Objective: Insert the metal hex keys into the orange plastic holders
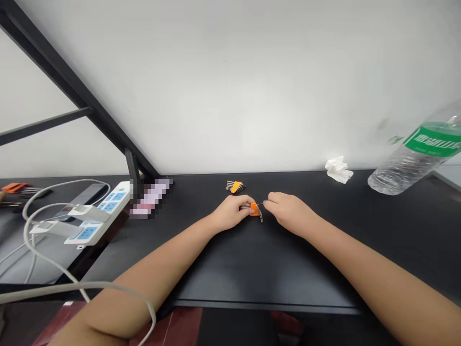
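Along the back edge of the table (pixel 266 269), left to right: rear key set (pixel 236 187), tissue (pixel 337 169), bottle (pixel 405 163). Before the rear key set, in left hand (pixel 232 212): front key set (pixel 254 209), right hand (pixel 288 211) just beside.

The single camera sits on the person's head, facing forward and down over the desk (pixel 259 274) to the wall (pixel 245 86), leaving left hand (pixel 232 211) and right hand (pixel 286 211) small near mid-frame.

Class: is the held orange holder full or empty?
Not empty: metal keys protrude either side of the orange holder; whether full, cannot tell.
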A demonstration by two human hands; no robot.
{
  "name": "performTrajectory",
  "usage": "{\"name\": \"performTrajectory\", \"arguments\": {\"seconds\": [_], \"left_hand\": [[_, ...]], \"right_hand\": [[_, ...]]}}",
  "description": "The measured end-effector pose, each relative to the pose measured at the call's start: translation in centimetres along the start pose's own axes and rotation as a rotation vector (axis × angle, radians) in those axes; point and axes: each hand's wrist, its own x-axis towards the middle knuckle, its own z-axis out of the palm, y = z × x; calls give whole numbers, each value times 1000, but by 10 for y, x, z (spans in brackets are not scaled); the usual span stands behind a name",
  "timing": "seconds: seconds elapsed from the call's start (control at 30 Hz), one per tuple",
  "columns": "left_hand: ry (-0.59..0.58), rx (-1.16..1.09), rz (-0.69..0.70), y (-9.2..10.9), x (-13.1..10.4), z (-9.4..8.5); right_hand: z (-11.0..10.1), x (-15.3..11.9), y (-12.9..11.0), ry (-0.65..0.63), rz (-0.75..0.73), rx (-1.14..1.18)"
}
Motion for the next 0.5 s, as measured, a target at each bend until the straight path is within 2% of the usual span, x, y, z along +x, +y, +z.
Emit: {"name": "performTrajectory", "arguments": {"seconds": [0.17,0.4,0.5], "left_hand": [[-4,-2,26,2,0,1],[101,43,24,3,0,7],[131,75,36,3,1,9]], "right_hand": [[7,8,-10,19,-20,24],[6,11,-11,30,161,256],[8,11,-14,11,119,250]]}}
